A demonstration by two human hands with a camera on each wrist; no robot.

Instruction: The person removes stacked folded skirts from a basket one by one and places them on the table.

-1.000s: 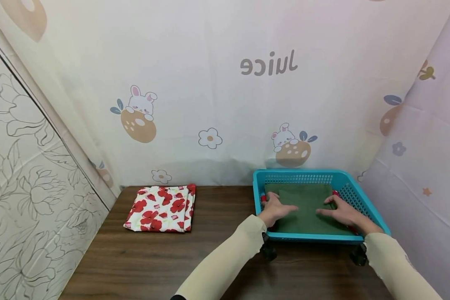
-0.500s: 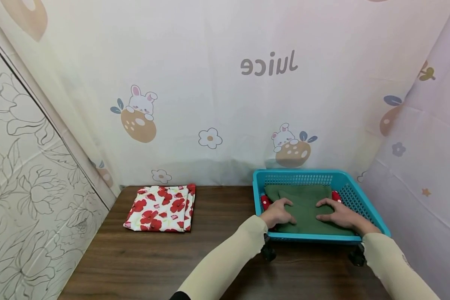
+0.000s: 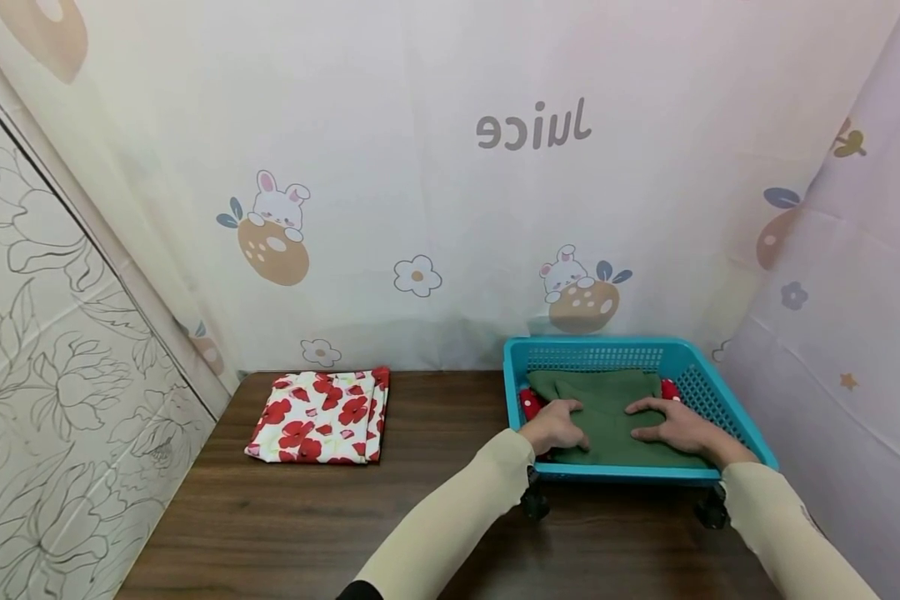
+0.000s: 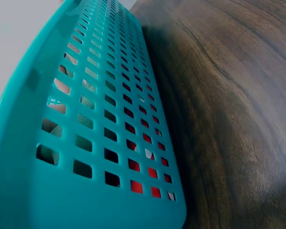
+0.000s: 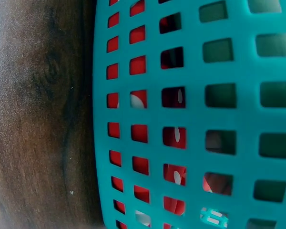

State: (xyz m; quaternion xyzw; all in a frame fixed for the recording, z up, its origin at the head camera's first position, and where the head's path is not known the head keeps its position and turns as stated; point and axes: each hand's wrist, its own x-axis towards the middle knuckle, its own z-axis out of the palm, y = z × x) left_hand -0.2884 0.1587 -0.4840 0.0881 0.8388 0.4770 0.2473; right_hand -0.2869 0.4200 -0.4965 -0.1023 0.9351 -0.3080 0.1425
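A folded dark green cloth [image 3: 609,408] lies in the blue-green plastic basket [image 3: 622,473]. Below it, red cloth with white dots [image 3: 528,404] shows at the sides. My left hand [image 3: 558,427] rests on the green cloth's left part, index finger and thumb spread apart on top. From the right, my right hand [image 3: 675,427] touches the same cloth, its fingers bent loosely and the thumb apart. In both wrist views the hands are mostly hidden behind the basket's perforated wall [image 4: 97,114]; red and green fabric shows through the holes.
A folded white cloth with red flowers [image 3: 318,418] lies at the left on the brown wooden table [image 3: 285,525]. Behind the table hangs a printed curtain [image 3: 420,167], close to the basket's back rim. Another curtain [image 3: 862,350] stands just right of the basket.
My left hand has shifted right onto the green cloth and its fingers have moved in from the edge. The cloth has wrinkled slightly, and more red dotted fabric shows at both sides.
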